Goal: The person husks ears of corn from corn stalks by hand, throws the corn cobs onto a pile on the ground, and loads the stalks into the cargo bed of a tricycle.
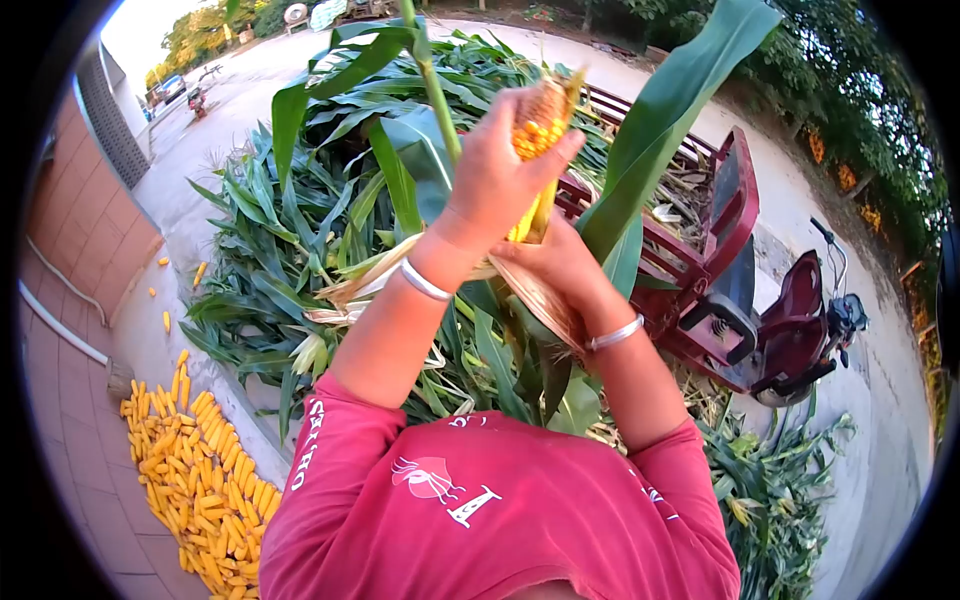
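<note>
- Gripping a yellow, partly husked corn ear point(538, 137), the left hand point(505, 165) wraps its upper part
- Closed around the ear's base and pale, papery husk point(542, 300), the right hand point(560, 262) sits just below
- Long green leafy cornstalks point(275, 250) lie heaped beneath the ear
- Bare yellow corn cobs point(205, 480) lie piled at lower left

One ear of corn point(537, 137) observed, partly husked, kernels bright yellow, upper end brownish. Position: raised, tilted, its top leaning to the right as I see it. The left hand point(512, 165) wraps its upper part; the right hand point(552, 258) grips about its lower end. A strip of yellow-green husk point(546, 212) stands along one side. Pale, dry husk leaves point(540, 300) trail below the right hand. Attachment at the base: hidden by the fingers.
</note>
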A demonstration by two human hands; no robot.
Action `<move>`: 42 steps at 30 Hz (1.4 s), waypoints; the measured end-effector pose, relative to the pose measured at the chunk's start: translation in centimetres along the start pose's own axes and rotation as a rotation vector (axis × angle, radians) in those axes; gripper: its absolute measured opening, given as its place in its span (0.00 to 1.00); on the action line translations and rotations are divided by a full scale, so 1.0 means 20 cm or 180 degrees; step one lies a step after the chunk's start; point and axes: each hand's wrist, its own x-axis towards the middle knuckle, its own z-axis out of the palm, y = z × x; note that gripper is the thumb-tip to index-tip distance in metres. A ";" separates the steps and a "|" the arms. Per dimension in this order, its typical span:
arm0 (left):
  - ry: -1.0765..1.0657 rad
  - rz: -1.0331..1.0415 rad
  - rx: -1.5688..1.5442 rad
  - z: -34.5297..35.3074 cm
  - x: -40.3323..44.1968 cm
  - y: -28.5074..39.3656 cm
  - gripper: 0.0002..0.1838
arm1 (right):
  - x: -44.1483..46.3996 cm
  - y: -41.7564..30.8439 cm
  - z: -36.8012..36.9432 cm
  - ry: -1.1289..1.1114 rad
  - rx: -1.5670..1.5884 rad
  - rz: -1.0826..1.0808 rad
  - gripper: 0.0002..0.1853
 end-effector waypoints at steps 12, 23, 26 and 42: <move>-0.0265 0.0190 0.0185 -0.06 -0.03 -0.01 0.24 | 0.05 0.10 0.26 -0.0441 0.1064 0.0281 0.37; 0.0196 -0.0770 0.0343 -0.07 0.06 -0.24 0.29 | 0.16 0.30 0.23 0.0398 0.0084 -0.0022 0.28; -0.0050 -0.0963 0.0376 -0.06 0.13 -0.42 0.29 | 0.17 0.32 0.24 0.0600 0.0046 -0.0100 0.25; -0.0642 -0.2099 0.1095 0.01 0.28 -0.71 0.25 | 0.19 0.37 0.25 0.0893 0.0454 -0.0027 0.18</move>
